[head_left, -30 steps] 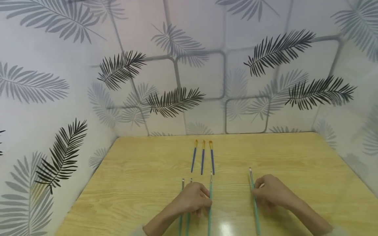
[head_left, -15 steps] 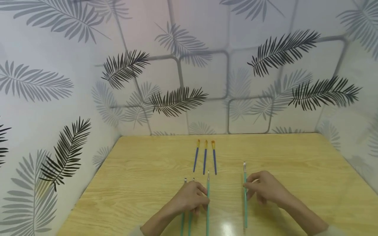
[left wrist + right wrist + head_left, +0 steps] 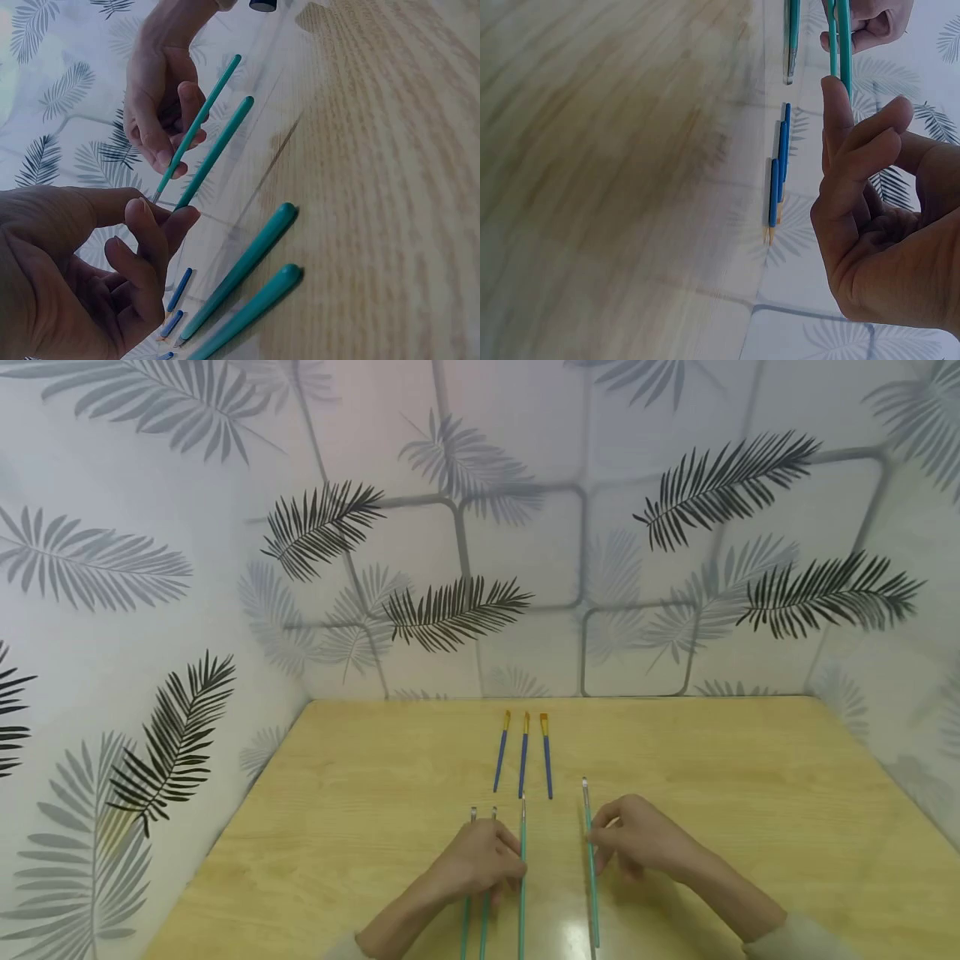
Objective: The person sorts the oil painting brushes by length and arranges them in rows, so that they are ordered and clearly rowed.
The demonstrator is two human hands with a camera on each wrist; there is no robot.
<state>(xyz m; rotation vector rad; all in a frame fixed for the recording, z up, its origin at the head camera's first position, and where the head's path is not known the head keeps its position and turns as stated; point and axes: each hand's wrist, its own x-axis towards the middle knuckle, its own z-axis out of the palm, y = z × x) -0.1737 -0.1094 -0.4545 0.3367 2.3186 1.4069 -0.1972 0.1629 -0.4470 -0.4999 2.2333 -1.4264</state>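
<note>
My left hand (image 3: 480, 860) pinches a teal paintbrush (image 3: 522, 902) between thumb and fingers, its bristle end pointing away from me. Across a short gap, my right hand (image 3: 643, 835) pinches another teal paintbrush (image 3: 593, 893) that leans slightly, bristles also facing the wall. In the left wrist view both held brushes are raised over the table. Two more teal paintbrushes, one on the left (image 3: 240, 270) and one on the right (image 3: 259, 307) in that view, lie on the wood below my left hand, which partly covers them in the head view.
Three short blue paintbrushes with yellow ferrules, the middle one (image 3: 523, 764) among them, lie side by side farther back on the wooden table (image 3: 375, 777). Behind the table's far edge rises a wall (image 3: 517, 552) patterned with leaves.
My right hand has carried its teal paintbrush leftward, narrowing the gap to the brush in my left hand. The left hand keeps its pinch and has hardly moved.
</note>
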